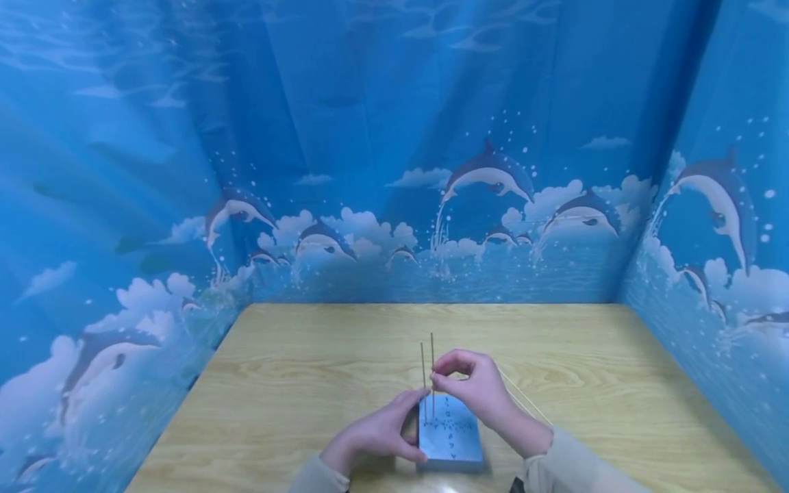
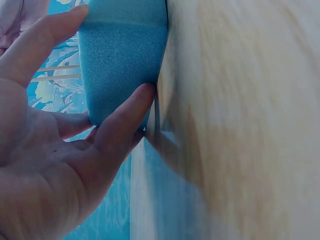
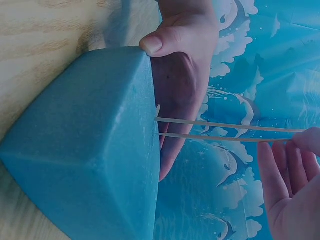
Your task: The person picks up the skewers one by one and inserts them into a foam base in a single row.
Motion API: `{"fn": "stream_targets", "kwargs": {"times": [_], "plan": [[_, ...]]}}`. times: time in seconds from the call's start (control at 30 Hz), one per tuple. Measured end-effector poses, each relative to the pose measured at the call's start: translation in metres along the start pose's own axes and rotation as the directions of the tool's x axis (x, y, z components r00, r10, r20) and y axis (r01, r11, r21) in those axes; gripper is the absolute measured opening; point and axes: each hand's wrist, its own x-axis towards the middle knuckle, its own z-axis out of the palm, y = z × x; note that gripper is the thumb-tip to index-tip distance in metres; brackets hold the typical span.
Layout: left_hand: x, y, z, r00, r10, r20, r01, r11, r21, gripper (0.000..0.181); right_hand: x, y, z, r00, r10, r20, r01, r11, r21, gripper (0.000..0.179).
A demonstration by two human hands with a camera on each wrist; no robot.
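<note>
A blue foam block (image 1: 450, 448) with dark marks and small dots on its top lies on the table. My left hand (image 1: 383, 433) holds it along its left side, the thumb near the front corner and the fingers at the back. Two thin wooden sticks rise side by side from the block's left part. My right hand (image 1: 473, 385) pinches the right stick (image 1: 432, 350) partway up between thumb and fingers. Beside it, the left stick (image 1: 422, 363) stands free of the fingers. In the right wrist view both sticks reach out from the block's top (image 3: 132, 165).
More thin sticks (image 1: 530, 400) lie on the wooden table (image 1: 296, 363) to the right, partly behind my right hand. A blue curtain (image 1: 382, 137) printed with dolphins and clouds closes off the back and both sides.
</note>
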Motion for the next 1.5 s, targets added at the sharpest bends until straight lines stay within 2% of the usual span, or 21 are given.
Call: {"fn": "stream_targets", "kwargs": {"times": [0.43, 0.77, 1.0, 1.3, 1.5], "plan": [[0.003, 0.001, -0.001, 1.0, -0.018, 0.003, 0.018, 1.0, 0.006, 0.108, -0.001, 0.0, 0.0, 1.0, -0.013, -0.014, 0.011, 0.996, -0.084, 0.013], [0.002, 0.0, 0.0, 1.0, 0.017, -0.006, -0.017, 1.0, 0.006, 0.108, -0.002, 0.003, 0.002, 0.999, -0.047, -0.013, 0.046, 0.993, -0.107, 0.013], [0.002, 0.0, 0.001, 1.0, 0.027, -0.005, -0.027, 1.0, -0.002, 0.109, -0.003, 0.005, 0.003, 0.999, -0.041, -0.013, 0.04, 0.995, -0.094, 0.013], [0.002, 0.0, 0.001, 1.0, 0.023, -0.008, -0.023, 1.0, 0.009, 0.109, -0.004, 0.009, 0.006, 0.997, -0.073, -0.021, 0.071, 0.995, -0.07, 0.015], [0.001, -0.001, 0.001, 1.0, 0.024, -0.006, -0.024, 1.0, 0.016, 0.109, -0.004, 0.01, 0.008, 0.998, -0.058, -0.03, 0.056, 0.997, -0.059, 0.013]]}}
